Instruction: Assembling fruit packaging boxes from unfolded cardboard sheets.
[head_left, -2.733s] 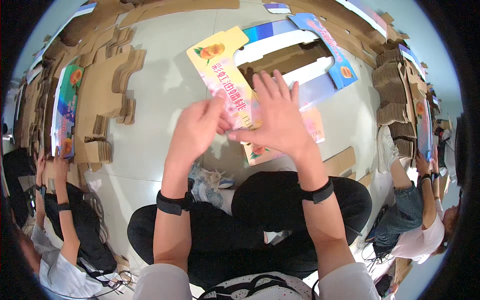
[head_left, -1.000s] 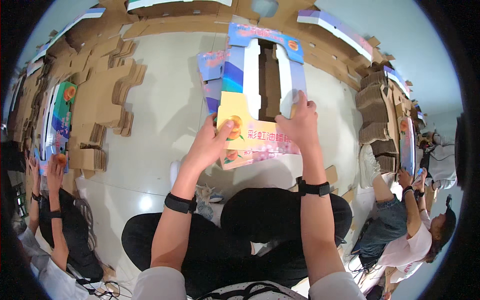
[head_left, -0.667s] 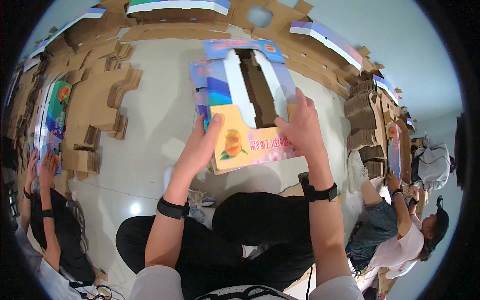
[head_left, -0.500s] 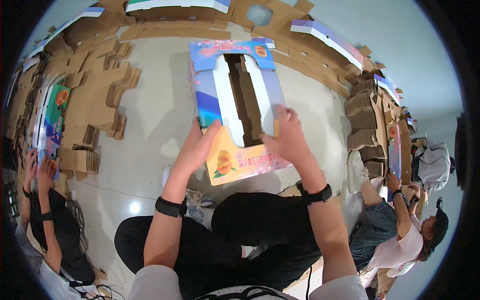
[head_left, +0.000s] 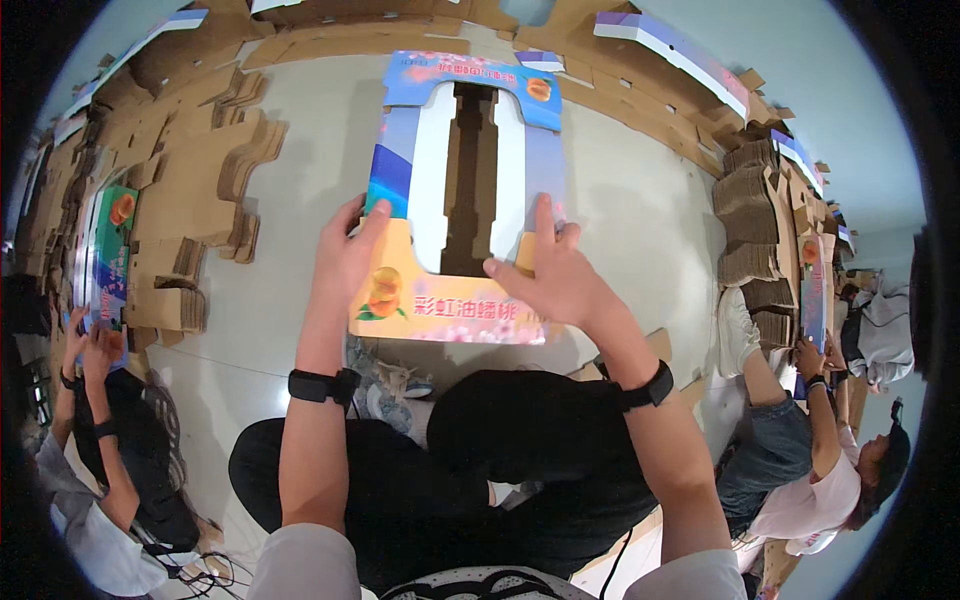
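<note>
I hold a flat printed cardboard box blank (head_left: 455,105), blue at the far end and orange with a peach picture at the near end, with a long cut-out window down its middle. My left hand (head_left: 347,255) grips its left edge and my right hand (head_left: 548,277) presses on its right side near the window. Brown cardboard shows through the window. The blank lies over the pale floor (head_left: 310,150) in front of my crossed legs in dark trousers. Black bands sit on both my wrists.
Stacks of brown cardboard blanks (head_left: 190,190) lie at the left and along the far edge. More stacks (head_left: 755,230) stand at the right. A person (head_left: 95,430) sits at the lower left holding a printed blank; another person (head_left: 820,440) sits at the right.
The printed blank has turned from lying askew to lengthwise away from me and has been drawn nearer. Both hands have shifted from its near corner to its two sides.
</note>
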